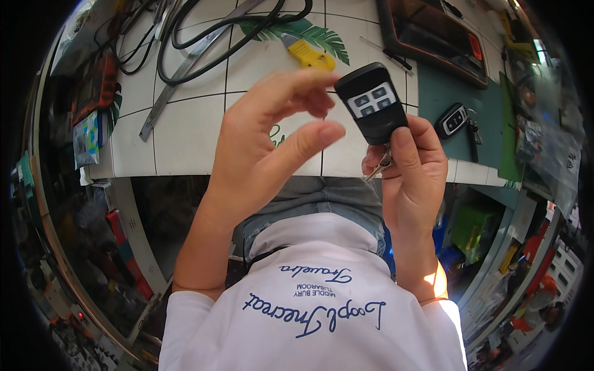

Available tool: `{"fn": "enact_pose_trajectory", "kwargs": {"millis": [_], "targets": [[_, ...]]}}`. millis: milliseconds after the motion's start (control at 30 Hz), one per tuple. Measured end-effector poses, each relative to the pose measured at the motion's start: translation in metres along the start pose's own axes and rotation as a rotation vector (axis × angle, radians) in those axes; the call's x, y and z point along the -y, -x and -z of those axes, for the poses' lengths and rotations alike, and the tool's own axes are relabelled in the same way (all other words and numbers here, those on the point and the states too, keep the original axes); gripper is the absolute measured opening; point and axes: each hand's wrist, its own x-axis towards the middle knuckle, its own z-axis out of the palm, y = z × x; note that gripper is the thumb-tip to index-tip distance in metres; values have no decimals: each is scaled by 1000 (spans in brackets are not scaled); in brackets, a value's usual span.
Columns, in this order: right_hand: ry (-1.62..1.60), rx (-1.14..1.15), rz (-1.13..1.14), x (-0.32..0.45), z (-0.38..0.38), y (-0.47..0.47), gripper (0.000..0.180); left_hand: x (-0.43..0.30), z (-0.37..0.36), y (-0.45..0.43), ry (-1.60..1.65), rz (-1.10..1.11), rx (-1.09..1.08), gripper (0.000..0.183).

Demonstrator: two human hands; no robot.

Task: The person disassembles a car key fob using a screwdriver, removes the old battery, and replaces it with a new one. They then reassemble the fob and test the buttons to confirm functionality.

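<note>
My right hand (410, 162) grips the lower end of a black remote control fob (371, 104) with four buttons on a silver panel. Keys on a ring (384, 163) hang beneath the fob, beside my curled fingers. My left hand (274, 130) is held just left of the fob, thumb and fingers apart, with nothing in it. Beyond my hands, a yellow-handled scraper or knife (308, 53) lies on the white tiled worktop (185, 134). To the right, a car key fob (451, 121) with a small key attached rests on a dark green mat (431, 92).
A steel ruler (174, 88) lies at the left under a looped black cable (160, 60). An orange-and-black device (95, 88) stands at the left edge. A black case with orange trim (431, 41) and a thin screwdriver (387, 55) lie at the back right.
</note>
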Motion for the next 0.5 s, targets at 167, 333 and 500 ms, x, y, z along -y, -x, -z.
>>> {"fn": "enact_pose_trajectory", "kwargs": {"millis": [167, 333, 500], "targets": [[309, 57, -2, 6, 4, -3, 23, -3, 8, -4, -72, 115, 21, 28], [54, 61, -80, 2, 1, -1, 24, -1, 1, -2, 246, 298, -24, 24], [-32, 68, -22, -10, -9, 10, 22, -3, -17, -1, 336, 280, -156, 19]]}}
